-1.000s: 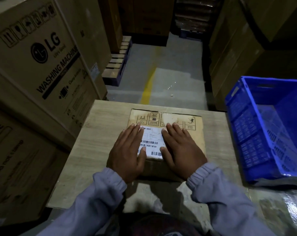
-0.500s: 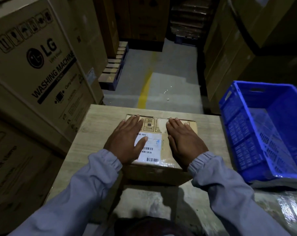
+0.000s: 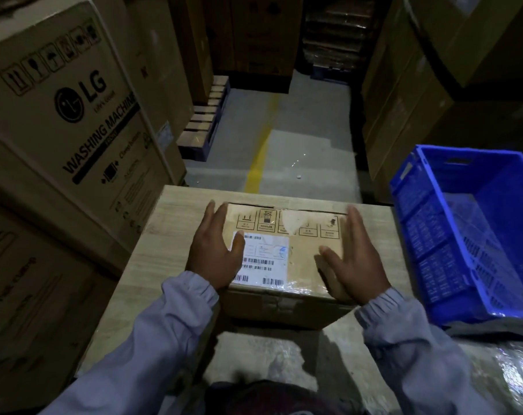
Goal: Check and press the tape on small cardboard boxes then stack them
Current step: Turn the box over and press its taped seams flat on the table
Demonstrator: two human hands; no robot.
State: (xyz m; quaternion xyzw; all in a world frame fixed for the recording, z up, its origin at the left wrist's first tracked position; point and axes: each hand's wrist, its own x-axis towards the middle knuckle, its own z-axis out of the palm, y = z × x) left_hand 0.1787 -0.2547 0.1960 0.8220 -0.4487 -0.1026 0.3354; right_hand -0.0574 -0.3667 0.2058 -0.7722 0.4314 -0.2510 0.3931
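A small cardboard box (image 3: 302, 253) with a white barcode label (image 3: 263, 259) and clear tape on top sits on a pale wooden table (image 3: 164, 232). My left hand (image 3: 214, 253) lies along the box's left edge with fingers straight and the thumb on the label. Along the right edge lies my right hand (image 3: 351, 259), fingers straight and the thumb resting on the top. Both hands flank the box with flat palms.
A blue plastic crate (image 3: 434, 235) stands to the right of the table on a plastic-wrapped surface. Large LG washing machine cartons (image 3: 68, 115) are stacked on the left. More cartons line the right, and an aisle floor with a yellow line (image 3: 260, 157) runs ahead.
Both hands slid outward from the middle of the box top to its left and right edges. The box sits closer to the table's near edge in view.
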